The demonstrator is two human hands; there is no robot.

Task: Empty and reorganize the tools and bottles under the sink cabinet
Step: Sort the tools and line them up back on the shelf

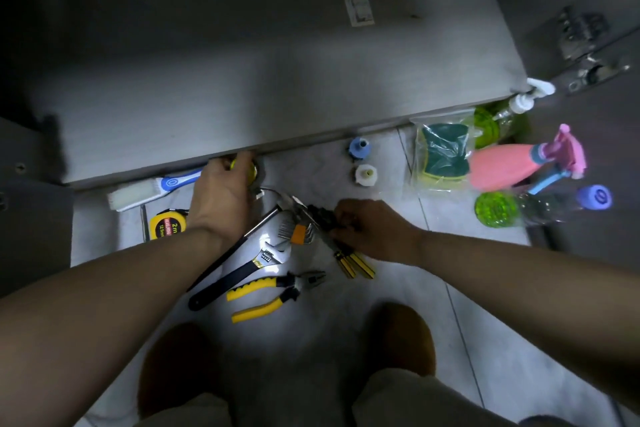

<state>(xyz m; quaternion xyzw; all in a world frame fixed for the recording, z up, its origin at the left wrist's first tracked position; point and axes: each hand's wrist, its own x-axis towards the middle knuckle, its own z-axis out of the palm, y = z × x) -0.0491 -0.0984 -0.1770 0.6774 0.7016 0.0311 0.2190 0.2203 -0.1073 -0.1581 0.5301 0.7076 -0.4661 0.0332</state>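
Nearest me, brown shoes stand on the tiled floor. Just beyond them, below both hands, lie yellow-handled pliers and a black-handled wrench. My left hand curls its fingers round a yellow round thing at the cabinet edge; most of it is hidden. My right hand grips a dark tool, too blurred to name, and striped handles poke out beneath it. Left of the left hand sit a tape measure and a brush. Well right of the right hand lie a pink spray bottle and bagged sponges.
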